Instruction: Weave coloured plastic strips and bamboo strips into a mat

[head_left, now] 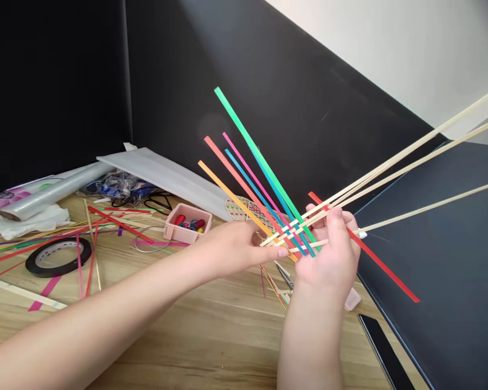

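Both hands hold a small weave of flat strips [295, 234] above the table. Coloured strips, among them a green strip [248, 130] and an orange strip [228, 187], run up to the left. They cross several pale strips [390, 161] that reach far to the right. My left hand [236, 246] pinches the weave's left edge, thumb in front and the other fingers mostly hidden behind. My right hand [331, 252] is closed round its right side. A red strip [384, 268] passes slantwise through the right fingers, its lower end sticking out free.
Loose strips, black tape [33, 265] and a pink box [179, 233] of small coloured pieces lie left. Behind are a plastic roll [59, 189], white foam [174, 176] and a woven piece [236, 208]. Scissors [284, 275] lie below my hands. Black panels [309, 97] enclose the table.
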### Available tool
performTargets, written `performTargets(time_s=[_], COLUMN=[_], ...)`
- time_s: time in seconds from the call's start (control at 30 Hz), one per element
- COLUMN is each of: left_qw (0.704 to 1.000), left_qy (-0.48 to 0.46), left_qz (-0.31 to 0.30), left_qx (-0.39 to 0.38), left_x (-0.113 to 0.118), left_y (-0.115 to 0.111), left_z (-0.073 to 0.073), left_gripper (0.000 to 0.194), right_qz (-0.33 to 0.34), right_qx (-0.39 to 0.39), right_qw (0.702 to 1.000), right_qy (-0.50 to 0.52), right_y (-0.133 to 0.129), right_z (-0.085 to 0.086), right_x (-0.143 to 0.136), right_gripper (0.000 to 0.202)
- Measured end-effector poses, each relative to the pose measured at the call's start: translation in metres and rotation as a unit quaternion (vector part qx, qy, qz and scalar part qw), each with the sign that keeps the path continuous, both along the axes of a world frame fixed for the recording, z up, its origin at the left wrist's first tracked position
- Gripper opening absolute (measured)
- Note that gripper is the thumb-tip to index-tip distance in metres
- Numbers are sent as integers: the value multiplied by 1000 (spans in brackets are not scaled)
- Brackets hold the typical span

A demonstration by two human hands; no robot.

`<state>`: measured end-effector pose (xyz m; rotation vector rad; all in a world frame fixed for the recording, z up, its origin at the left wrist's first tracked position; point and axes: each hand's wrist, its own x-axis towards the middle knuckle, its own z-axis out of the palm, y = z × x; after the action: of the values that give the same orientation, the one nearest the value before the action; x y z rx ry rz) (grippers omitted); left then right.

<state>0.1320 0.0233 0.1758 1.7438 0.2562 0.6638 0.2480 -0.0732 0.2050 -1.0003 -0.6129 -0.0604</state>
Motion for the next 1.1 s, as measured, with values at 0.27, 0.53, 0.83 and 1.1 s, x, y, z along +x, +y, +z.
performTargets(time_s=[0.27,0.53,0.83,1.1], left_qw=[981,963,972,974], left_qy=[-110,-170,-165,-162], left_qz=[-22,67,66,57], left_qx=[-160,-198,-154,-146], left_x=[9,-3,-9,-11], left_y=[-7,1,0,1], left_z=[-4,8,12,15], left_gripper=[27,28,21,20], right_qz=[94,-92,-39,-27], right_qx=[-8,141,72,58], right_qw=[995,979,987,989], right_qy=[-14,-114,-141,-136], right_y=[-4,-4,2,7], right_z=[4,8,1,-4], right_x=[-2,0,-8,-10], right_gripper=[28,30,30,27])
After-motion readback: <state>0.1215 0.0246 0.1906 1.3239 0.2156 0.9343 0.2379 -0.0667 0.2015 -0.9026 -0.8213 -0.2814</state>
